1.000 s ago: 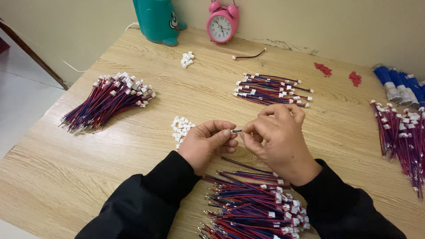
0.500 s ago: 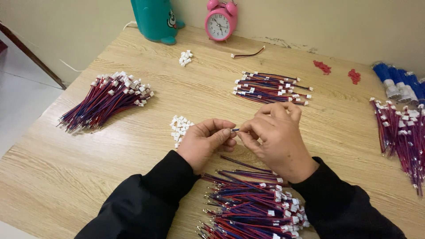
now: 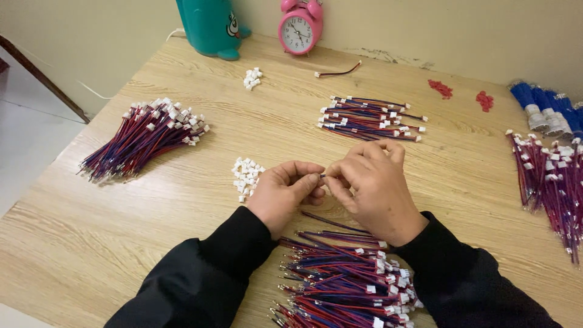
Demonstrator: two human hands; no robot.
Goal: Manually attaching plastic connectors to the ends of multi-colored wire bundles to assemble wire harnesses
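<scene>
Left hand [image 3: 285, 191] and right hand [image 3: 371, 185] pinching one thin red-and-blue wire lead [image 3: 322, 177] together. Finished bundles far left [image 3: 143, 136] and far centre [image 3: 370, 118]; near pile [image 3: 346, 273] remaining, by judgement.

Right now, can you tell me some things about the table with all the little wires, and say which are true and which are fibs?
1. Both hands, the left hand and the right hand, meet over the wooden table, pinching a small wire end. True.
2. The alarm clock is green. False: it is pink.
3. A small pile of white connectors lies just beside the left hand. True.
4. The wire bundle nearest the sleeves is yellow. False: it is red and blue with white tips.
5. The teal container stands beside the clock. True.
</scene>
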